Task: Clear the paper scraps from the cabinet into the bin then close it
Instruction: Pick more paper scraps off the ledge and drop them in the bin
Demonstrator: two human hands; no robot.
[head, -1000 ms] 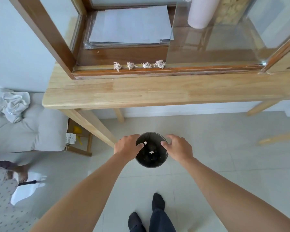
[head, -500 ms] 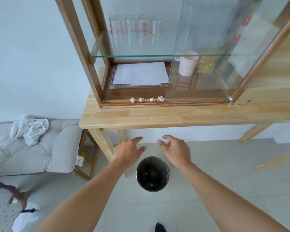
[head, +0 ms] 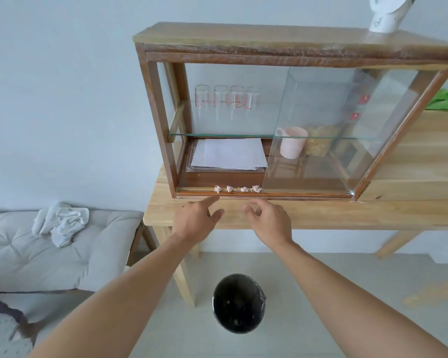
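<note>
Several small crumpled paper scraps (head: 237,189) lie in a row on the front sill of the wooden glass cabinet (head: 155,120), whose left half stands open with the sliding glass door (head: 321,130) pushed to the right. My left hand (head: 197,220) is raised just below the sill with its fingers spread, the index finger close under the leftmost scrap. My right hand (head: 268,220) hovers beside it, fingers loosely curled, holding nothing. The black round bin (head: 239,303) stands on the floor below the table, with a few scraps inside.
The cabinet rests on a light wooden table (head: 373,215). Inside are a stack of white paper (head: 228,153), several glasses (head: 225,99), a pink mug (head: 292,146) and a jar. A grey cushioned bench (head: 49,254) with a white cloth stands at the left.
Both hands rose from the bin's rim up to the cabinet's front sill. The view tilted upward, so the bin now sits low in the frame.
</note>
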